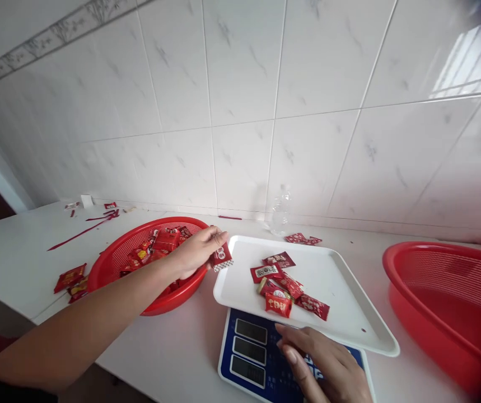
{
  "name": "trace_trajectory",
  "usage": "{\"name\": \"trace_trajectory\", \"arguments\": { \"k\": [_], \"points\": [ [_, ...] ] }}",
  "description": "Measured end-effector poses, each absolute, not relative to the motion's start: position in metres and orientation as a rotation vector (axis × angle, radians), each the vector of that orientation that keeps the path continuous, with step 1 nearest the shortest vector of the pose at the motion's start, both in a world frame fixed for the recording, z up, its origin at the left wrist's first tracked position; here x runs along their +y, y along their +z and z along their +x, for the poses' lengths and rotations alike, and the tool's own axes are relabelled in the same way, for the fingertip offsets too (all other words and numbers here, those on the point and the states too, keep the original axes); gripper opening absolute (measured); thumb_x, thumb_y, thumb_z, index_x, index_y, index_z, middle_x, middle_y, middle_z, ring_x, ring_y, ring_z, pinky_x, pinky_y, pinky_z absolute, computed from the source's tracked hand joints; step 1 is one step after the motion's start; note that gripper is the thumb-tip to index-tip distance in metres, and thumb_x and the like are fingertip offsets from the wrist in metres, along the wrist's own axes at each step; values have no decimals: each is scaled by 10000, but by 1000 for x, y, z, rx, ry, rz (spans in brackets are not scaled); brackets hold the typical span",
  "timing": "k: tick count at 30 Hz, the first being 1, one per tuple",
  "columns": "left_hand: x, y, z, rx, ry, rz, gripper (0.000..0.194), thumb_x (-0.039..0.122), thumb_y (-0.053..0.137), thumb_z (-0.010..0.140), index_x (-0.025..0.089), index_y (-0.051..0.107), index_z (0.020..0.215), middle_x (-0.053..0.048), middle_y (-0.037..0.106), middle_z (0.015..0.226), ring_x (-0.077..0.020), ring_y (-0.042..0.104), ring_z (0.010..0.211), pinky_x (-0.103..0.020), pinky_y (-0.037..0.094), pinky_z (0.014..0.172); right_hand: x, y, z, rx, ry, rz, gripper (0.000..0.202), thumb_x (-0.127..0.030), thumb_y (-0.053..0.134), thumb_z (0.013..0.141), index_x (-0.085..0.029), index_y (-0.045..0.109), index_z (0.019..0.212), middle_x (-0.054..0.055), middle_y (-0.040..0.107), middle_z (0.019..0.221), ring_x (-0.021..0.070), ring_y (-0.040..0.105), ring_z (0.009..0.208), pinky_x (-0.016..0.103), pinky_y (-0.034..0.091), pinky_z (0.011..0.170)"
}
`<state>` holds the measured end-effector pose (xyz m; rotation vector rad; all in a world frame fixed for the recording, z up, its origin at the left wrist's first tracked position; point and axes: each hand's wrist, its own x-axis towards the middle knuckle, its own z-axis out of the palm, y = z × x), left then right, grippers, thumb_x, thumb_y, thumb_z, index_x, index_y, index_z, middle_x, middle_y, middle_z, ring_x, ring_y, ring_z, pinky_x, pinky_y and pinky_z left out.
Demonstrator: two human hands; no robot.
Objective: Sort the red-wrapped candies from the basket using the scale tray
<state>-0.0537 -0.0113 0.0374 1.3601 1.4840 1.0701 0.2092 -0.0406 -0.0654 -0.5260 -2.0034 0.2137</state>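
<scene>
In the head view, the left hand (196, 252) pinches a small red packet (222, 257) at the left edge of the white tray (332, 280). More wrapped packets (288, 285) lie on the tray; a filled red basket (183, 295) stands to its left. The right hand (326, 358), fingers loosely parted, is before the tray at the scale (251, 351), perhaps touching its keys; I cannot tell.

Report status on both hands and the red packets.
Left hand holding red packet at left edge of tray. Right hand over scale. More packets on tray. No obstruction visible.
</scene>
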Motion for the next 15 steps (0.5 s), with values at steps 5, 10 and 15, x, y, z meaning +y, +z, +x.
{"name": "trace_trajectory", "arguments": {
  "k": [5,10,15],
  "points": [
    [-32,36,7,1097,1013,1359,428,603,619,817,194,513,885,0,590,819,-142,611,737,-313,576,642,-41,-56,204,-1849,566,-631,322,-471,519,944,-211,642,1089,25,729,784,133,686,634,192,552,581],
    [-43,39,35,961,867,1366,337,508,583,884,187,525,967,-45,632,929,-159,651,828,-322,586,735,-41,-49,206,-1674,861,-737,371,-470,474,959,-190,610,757,17,653,637,129,602,566,212,484,524],
    [-40,45,40,1058,813,1653,294,431,484,941,199,503,761,26,508,679,-98,520,594,-216,487,534,-41,-44,217,-1508,1147,-632,404,-462,507,948,-187,584,661,10,619,565,122,552,536,225,448,522]
  ]
}}
